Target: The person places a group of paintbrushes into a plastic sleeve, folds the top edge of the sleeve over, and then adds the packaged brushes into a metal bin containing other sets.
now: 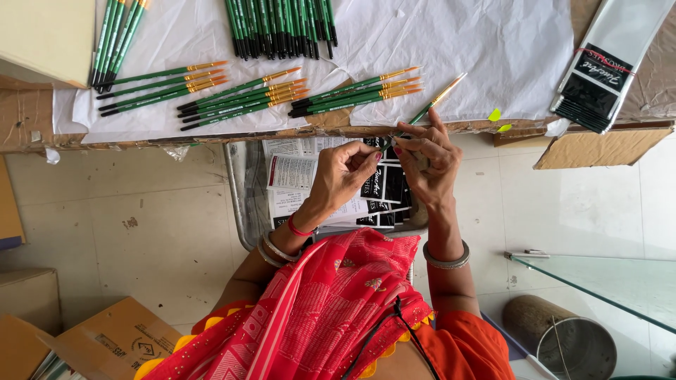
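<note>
I am in the middle of handling one green paintbrush point(431, 105): my right hand point(431, 163) has its grip pinched shut on the handle end, the bristle tip slanting up over the edge of the bench point(493, 42), while my left hand point(343, 172) has its fingertips closed beside it, on what I cannot tell. Next, I judge, I must keep that brush steady and line it up with the sorted brush bundles point(359, 90) on the white paper point(458, 35).

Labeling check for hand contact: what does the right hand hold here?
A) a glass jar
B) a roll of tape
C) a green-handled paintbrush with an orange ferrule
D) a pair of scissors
C: the right hand grips a green-handled paintbrush that angles up over the white paper, with the left hand pinching close beside it.
</note>
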